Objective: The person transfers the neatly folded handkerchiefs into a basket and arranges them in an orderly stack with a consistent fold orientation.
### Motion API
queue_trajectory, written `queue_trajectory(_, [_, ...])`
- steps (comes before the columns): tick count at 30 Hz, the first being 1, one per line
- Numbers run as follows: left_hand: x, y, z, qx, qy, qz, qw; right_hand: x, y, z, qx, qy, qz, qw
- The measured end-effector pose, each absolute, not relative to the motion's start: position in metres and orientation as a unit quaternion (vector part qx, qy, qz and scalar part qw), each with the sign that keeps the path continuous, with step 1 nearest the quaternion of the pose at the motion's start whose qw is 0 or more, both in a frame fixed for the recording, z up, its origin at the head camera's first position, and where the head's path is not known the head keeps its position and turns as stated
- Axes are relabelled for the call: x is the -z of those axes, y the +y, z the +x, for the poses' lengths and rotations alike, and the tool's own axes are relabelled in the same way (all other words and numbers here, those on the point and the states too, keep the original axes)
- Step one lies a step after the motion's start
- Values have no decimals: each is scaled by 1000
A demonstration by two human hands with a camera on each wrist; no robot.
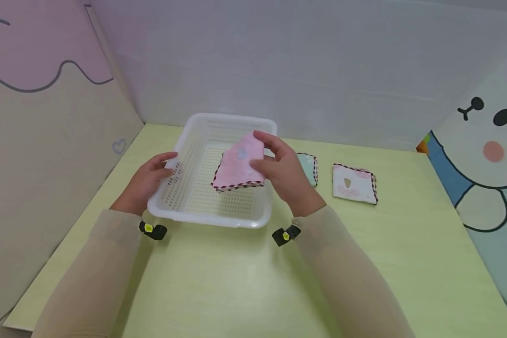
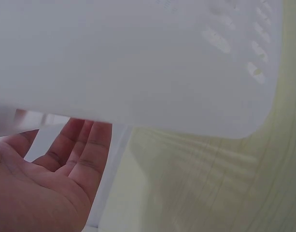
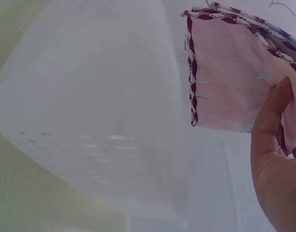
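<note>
A folded pink handkerchief (image 1: 240, 162) with dark red and white edging is held above the white plastic basket (image 1: 211, 220). My right hand (image 1: 285, 171) pinches it by its right side between thumb and fingers. In the right wrist view the pink handkerchief (image 3: 225, 77) hangs beside the basket's outer wall (image 3: 90, 96), its layers showing along the edging. My left hand (image 1: 148, 180) grips the basket's left rim. In the left wrist view that hand's fingers (image 2: 92, 159) lie partly behind the basket (image 2: 138, 72). Inside, the perforated basket floor shows around the handkerchief.
A folded mint-green cloth (image 1: 308, 168) lies on the pale green table (image 1: 219, 277), partly hidden behind my right hand. Farther right lies a folded white and pink cloth (image 1: 354, 184). A wall (image 1: 321, 70) rises behind the table, and printed panels stand at both sides.
</note>
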State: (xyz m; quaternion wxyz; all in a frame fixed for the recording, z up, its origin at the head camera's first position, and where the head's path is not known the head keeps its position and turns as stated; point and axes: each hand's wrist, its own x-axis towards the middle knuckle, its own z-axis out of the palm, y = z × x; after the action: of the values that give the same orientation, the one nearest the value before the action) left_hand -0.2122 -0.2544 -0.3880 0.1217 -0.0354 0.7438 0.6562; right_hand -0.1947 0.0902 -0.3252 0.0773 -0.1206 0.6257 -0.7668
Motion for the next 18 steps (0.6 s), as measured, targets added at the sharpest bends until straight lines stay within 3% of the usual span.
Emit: queue_trajectory(18, [392, -251, -208, -651, 748, -47, 116, 307, 60, -216, 734, 658, -127, 110])
